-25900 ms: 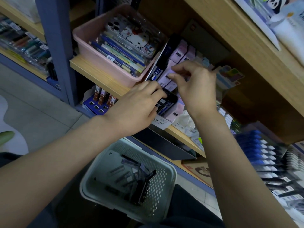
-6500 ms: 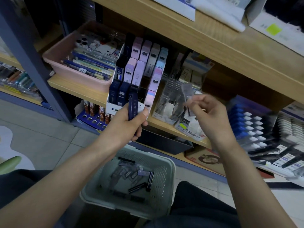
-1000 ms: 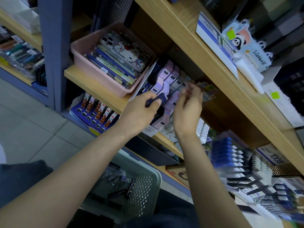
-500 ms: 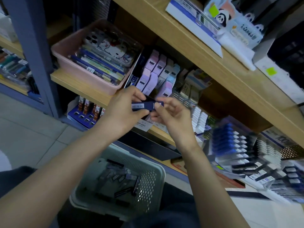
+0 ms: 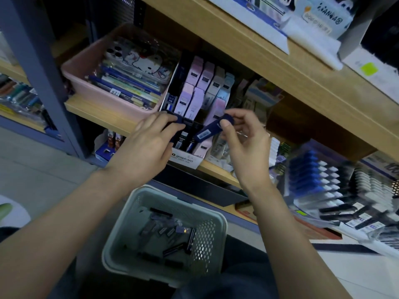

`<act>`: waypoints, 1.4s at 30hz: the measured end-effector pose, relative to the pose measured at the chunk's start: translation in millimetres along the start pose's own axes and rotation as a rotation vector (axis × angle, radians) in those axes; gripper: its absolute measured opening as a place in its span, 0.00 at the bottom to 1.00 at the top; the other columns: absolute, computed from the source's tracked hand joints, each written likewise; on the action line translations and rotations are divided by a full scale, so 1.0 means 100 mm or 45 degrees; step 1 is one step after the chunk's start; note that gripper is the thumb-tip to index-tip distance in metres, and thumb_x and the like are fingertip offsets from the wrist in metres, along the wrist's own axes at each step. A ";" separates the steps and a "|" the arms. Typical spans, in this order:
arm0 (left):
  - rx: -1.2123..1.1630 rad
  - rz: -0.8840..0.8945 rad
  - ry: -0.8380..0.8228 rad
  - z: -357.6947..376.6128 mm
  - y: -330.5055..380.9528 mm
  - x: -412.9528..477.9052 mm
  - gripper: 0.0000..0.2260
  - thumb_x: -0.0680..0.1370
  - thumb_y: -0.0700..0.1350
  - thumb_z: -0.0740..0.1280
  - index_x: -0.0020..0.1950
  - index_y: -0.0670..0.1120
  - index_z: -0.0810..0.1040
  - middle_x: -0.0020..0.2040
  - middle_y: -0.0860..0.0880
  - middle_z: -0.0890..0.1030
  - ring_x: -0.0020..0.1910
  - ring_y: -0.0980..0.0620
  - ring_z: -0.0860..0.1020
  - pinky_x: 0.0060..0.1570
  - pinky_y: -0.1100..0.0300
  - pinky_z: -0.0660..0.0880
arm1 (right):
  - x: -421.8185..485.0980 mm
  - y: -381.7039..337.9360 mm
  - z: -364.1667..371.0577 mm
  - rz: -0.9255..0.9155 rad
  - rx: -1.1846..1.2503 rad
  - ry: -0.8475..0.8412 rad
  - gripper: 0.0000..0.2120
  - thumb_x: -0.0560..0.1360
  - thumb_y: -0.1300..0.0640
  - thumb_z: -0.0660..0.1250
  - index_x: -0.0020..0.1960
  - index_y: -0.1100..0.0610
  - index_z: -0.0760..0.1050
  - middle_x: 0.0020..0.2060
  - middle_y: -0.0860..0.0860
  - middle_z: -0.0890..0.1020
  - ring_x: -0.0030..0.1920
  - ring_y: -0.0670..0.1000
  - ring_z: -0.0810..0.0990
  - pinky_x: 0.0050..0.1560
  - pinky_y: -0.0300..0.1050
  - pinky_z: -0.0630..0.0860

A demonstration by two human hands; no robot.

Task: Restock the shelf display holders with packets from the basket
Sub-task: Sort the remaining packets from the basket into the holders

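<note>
1. While two hands work in front of the shelf, each grips one slim packet: the left hand (image 5: 149, 147) is curled round a dark blue packet (image 5: 176, 121), and the right hand (image 5: 244, 143) pinches a second packet (image 5: 210, 130).
2. One display holder (image 5: 185, 159) stands on the shelf with its left side against one pink tray (image 5: 84, 66). An upper board (image 5: 269, 67) overhangs it closely.
3. One basket (image 5: 121, 231) sits below, between the forearms, and holds several loose packets (image 5: 172, 233), too jumbled to count.
4. The second packet is navy, oblong and tilted, with a white barcode label.
</note>
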State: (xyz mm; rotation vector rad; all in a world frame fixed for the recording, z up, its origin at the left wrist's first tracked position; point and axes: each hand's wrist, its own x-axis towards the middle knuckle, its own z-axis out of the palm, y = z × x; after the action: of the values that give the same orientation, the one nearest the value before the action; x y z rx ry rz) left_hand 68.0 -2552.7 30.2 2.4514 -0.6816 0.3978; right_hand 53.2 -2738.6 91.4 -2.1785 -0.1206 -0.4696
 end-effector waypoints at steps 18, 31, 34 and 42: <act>-0.119 -0.019 -0.015 0.01 0.01 0.01 0.20 0.73 0.34 0.68 0.64 0.41 0.74 0.60 0.40 0.73 0.63 0.42 0.69 0.60 0.48 0.69 | -0.01 0.11 0.26 0.044 -0.250 -0.198 0.05 0.73 0.59 0.70 0.45 0.51 0.75 0.38 0.46 0.78 0.43 0.47 0.76 0.45 0.38 0.72; -0.060 -0.018 -0.080 -0.04 0.02 0.01 0.22 0.73 0.33 0.68 0.66 0.40 0.72 0.62 0.38 0.72 0.64 0.41 0.69 0.60 0.48 0.70 | -0.14 0.22 0.37 -0.408 -0.730 -0.080 0.07 0.73 0.60 0.68 0.50 0.60 0.80 0.43 0.54 0.80 0.47 0.55 0.78 0.36 0.46 0.78; 0.009 -0.023 -0.123 -0.06 0.05 -0.06 0.26 0.73 0.33 0.68 0.70 0.36 0.66 0.70 0.38 0.67 0.71 0.42 0.63 0.68 0.50 0.62 | -0.25 0.23 0.34 -0.421 -0.821 -0.176 0.17 0.76 0.55 0.59 0.58 0.62 0.78 0.52 0.55 0.80 0.54 0.55 0.78 0.48 0.48 0.78; 0.129 -0.041 0.025 -0.11 0.18 -0.52 0.15 0.75 0.41 0.59 0.60 0.39 0.73 0.55 0.41 0.74 0.54 0.46 0.68 0.53 0.54 0.64 | -0.67 0.20 0.25 -0.648 -0.673 -0.164 0.12 0.76 0.58 0.60 0.59 0.60 0.71 0.50 0.56 0.78 0.52 0.53 0.72 0.53 0.44 0.68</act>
State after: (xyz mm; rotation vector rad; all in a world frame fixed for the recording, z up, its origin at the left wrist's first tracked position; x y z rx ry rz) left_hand 13.9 -2539.2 24.9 2.5469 -0.6267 0.4528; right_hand 3.2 -2726.2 37.6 -2.6977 -0.7023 -0.7037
